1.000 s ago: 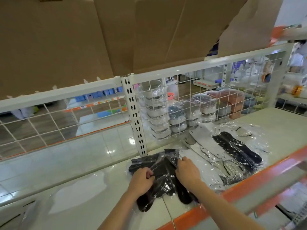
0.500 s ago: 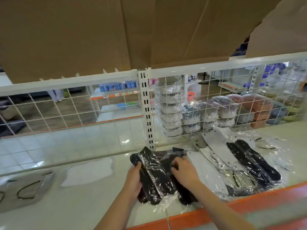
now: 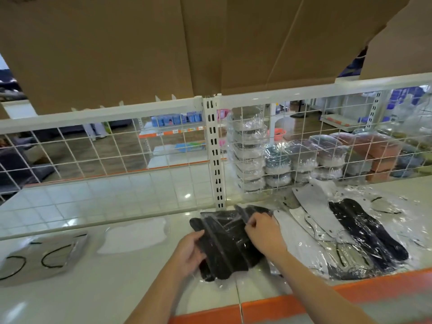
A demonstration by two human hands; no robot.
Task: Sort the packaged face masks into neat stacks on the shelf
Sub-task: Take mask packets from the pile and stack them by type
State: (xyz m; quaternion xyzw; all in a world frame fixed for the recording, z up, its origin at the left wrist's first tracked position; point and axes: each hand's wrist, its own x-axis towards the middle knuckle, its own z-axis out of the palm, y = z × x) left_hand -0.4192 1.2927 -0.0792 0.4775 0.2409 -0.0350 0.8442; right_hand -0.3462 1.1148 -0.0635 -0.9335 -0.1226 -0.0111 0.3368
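A bunch of black packaged masks point(image 3: 225, 242) lies on the white shelf point(image 3: 117, 288) in front of the upright post. My left hand point(image 3: 189, 253) grips the bunch's left edge. My right hand point(image 3: 264, 232) pinches the top packet near its upper right corner. To the right sprawls a loose heap of grey packaged masks point(image 3: 311, 232) and black packaged masks point(image 3: 367, 232) in clear wrap. A single white mask packet point(image 3: 134, 238) lies to the left, and a grey mask packet with black loops point(image 3: 39, 256) sits at the far left.
A white wire-grid back panel point(image 3: 117, 155) and a slotted post point(image 3: 214, 155) close the shelf's rear. Wrapped bowl stacks point(image 3: 250, 157) stand behind the grid. Cardboard sheets point(image 3: 163, 43) hang overhead. An orange strip point(image 3: 327, 298) edges the shelf front.
The view has swung left, bringing the white and grey packets at the left into sight. My left hand slid to the bunch's left edge, and the black packets were fanned and lifted slightly.
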